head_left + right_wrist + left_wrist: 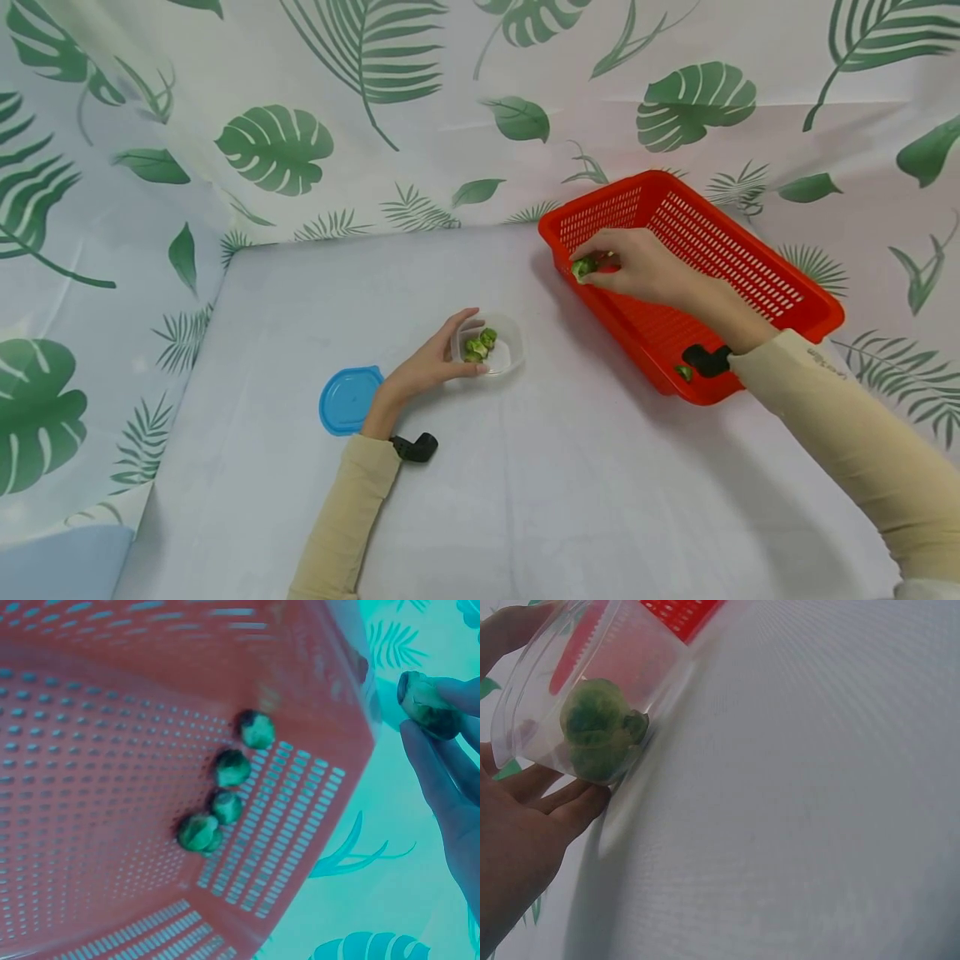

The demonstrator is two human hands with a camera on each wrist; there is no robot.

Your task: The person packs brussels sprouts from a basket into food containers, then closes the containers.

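My left hand (pixel 427 364) grips a clear plastic container (pixel 513 348) between thumb and fingers, low over the white table. Inside it lie several Brussels sprouts (pixel 486 337), pressed together against the wall in the left wrist view. Over the left rim of the red basket (pixel 823 312), my right hand (pixel 645 265) pinches a single Brussels sprout (pixel 582 267) with its fingertips. Several more sprouts (pixel 232 767) rest on the basket's bottom in the right wrist view, mostly hidden by the right arm in the head view.
A blue lid (pixel 348 402) lies flat on the table, left of the left wrist. Leaf-printed sheets (pixel 450 100) hang behind and beside the table. The basket stands at the back right, its long side angled.
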